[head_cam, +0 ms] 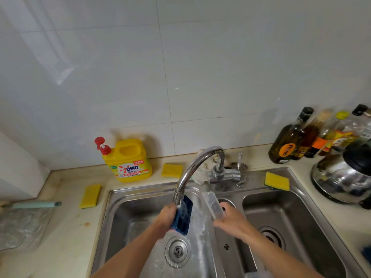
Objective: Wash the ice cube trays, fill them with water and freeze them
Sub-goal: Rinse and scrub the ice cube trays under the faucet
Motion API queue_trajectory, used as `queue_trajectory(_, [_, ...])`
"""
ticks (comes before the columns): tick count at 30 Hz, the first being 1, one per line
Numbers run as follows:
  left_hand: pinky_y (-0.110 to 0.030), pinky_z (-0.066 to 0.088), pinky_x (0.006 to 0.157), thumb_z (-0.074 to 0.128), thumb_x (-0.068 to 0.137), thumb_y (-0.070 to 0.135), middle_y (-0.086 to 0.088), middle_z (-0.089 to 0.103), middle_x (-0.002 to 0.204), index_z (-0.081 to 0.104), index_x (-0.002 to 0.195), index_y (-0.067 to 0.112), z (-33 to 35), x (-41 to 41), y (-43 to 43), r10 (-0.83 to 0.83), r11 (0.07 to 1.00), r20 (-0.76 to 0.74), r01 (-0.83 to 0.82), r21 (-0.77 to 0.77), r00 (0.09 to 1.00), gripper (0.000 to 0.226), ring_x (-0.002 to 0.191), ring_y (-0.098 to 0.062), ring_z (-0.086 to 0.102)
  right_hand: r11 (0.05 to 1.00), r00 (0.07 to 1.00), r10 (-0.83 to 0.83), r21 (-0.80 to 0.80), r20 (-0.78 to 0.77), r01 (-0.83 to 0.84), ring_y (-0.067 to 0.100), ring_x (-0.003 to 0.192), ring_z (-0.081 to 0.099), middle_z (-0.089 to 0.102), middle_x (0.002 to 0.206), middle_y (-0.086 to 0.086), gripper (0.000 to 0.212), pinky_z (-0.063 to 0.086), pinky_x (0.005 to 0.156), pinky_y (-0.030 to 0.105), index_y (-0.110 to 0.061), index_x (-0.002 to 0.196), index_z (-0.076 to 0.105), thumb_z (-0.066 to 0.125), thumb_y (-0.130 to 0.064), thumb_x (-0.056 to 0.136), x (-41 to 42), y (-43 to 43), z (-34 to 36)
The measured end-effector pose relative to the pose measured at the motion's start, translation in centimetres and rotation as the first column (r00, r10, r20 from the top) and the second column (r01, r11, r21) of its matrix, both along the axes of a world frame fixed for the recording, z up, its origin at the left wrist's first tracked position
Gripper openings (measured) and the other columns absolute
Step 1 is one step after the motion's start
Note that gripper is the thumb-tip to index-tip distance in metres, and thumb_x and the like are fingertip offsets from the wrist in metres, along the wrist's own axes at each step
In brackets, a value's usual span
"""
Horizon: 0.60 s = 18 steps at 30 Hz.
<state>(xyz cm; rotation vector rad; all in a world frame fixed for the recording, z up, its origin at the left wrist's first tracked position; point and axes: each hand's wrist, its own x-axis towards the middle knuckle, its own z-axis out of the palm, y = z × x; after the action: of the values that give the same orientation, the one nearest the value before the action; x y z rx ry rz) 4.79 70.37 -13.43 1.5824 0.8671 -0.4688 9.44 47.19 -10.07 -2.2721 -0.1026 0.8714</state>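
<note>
Two bare forearms reach in from the bottom edge over a steel double sink [124,194]. Nearest lies the left drain [177,251], wet and splashed, with the right drain [272,237] in the other basin.

Above the left basin the left hand [167,216] grips the blue ice cube tray [183,215] by its long left edge, fingers curled round it. The tray stands tilted on end with its cells showing, its top end just under the spout of the tap [197,167]. Water [197,219] runs over the tray and sprays down on its right.

The right hand [230,221] holds the lower end of a clear tray [212,204], which slants up and away from the palm above the divider between the basins. It may be a lid rather than a tray, as the blur hides its form. The two trays are near each other but apart.

On the pale counter [66,227] a left sponge [90,196] lies beside the sink's corner, and a teal handle [36,204] rests farther left above crumpled clear plastic [22,227]. A right sponge [277,181] sits on the sink's back rim.

Farther back are a middle sponge [172,170], a crumpled cloth [202,173] behind the tap, and a yellow detergent jug [128,160] with a red pump. Its label reads "OMO" in blue; the smaller print is too fine to read.

At right stands a steel kettle [341,177] and, behind it, a row of bottles [313,137]. The dark one's orange label reads "rhino". A white tiled wall [180,67] closes the view.
</note>
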Motion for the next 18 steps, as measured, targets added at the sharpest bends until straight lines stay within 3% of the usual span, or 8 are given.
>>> queue_trajectory(3, [-0.032,0.051,0.063,0.039,0.105,0.029,-0.012,0.070,0.082,0.060,0.093,0.009,0.0,-0.1,-0.1,0.192,0.977,0.001,-0.191,-0.100,0.981,0.031,0.076,-0.026,0.065,0.994,0.998,0.051,-0.097,0.043,-0.047,0.014,0.089,0.063,0.060,0.104,-0.001,0.035,0.050,0.068,0.025,-0.025,0.099,0.051,0.071,-0.035,0.072,-0.5,-1.8,0.0])
queue_trajectory(7, [-0.029,0.056,0.054,0.044,0.105,0.031,0.000,0.075,0.067,0.063,0.094,0.014,0.1,-0.1,-0.4,0.349,0.905,0.057,-0.320,-0.282,0.935,0.028,0.066,-0.020,0.070,0.958,0.984,0.161,-0.252,0.075,-0.137,0.022,0.114,0.057,0.047,0.130,0.007,0.054,0.049,0.091,0.028,-0.014,0.124,0.049,0.075,-0.023,0.078,-1.7,-4.5,-0.5])
queue_trajectory(10, [-0.030,0.059,0.049,0.046,0.104,0.045,0.004,0.077,0.069,0.065,0.098,0.017,-0.1,0.1,-1.1,0.453,0.854,0.075,-0.409,-0.321,0.888,0.034,0.068,-0.019,0.072,0.943,0.978,0.193,-0.291,0.084,-0.161,0.024,0.121,0.056,0.042,0.137,0.005,0.066,0.050,0.100,0.034,-0.017,0.137,0.044,0.079,-0.020,0.081,-2.9,-6.5,-1.0])
queue_trajectory(12, [-0.035,0.061,0.053,0.051,0.098,0.060,-0.002,0.077,0.072,0.066,0.096,0.015,-0.4,0.6,-1.5,0.522,0.800,0.008,-0.487,-0.350,0.853,0.048,0.069,-0.023,0.071,0.935,0.971,0.221,-0.305,0.093,-0.183,0.024,0.125,0.054,0.039,0.143,0.004,0.071,0.047,0.099,0.032,-0.020,0.145,0.039,0.076,-0.015,0.084,-3.8,-8.0,-1.4])
queue_trajectory(15, [-0.047,0.062,0.075,0.050,0.094,0.068,-0.010,0.077,0.092,0.069,0.107,0.012,-1.0,1.0,-2.1,0.534,0.780,0.022,-0.482,-0.400,0.845,0.061,0.079,-0.030,0.074,0.918,0.954,0.283,-0.315,0.097,-0.240,0.019,0.128,0.050,0.041,0.147,0.001,0.069,0.047,0.102,0.028,-0.024,0.147,0.038,0.070,-0.006,0.088,-5.2,-10.5,-2.1])
queue_trajectory(18, [-0.048,0.062,0.070,0.048,0.096,0.066,-0.012,0.076,0.086,0.066,0.109,0.012,-1.2,0.6,-2.8,0.550,0.776,0.048,-0.489,-0.399,0.834,0.059,0.074,-0.031,0.073,0.894,0.941,0.331,-0.343,0.070,-0.289,0.016,0.136,0.042,0.039,0.153,-0.003,0.071,0.038,0.106,0.026,-0.027,0.151,0.035,0.064,-0.004,0.091,-6.8,-12.9,-2.8])
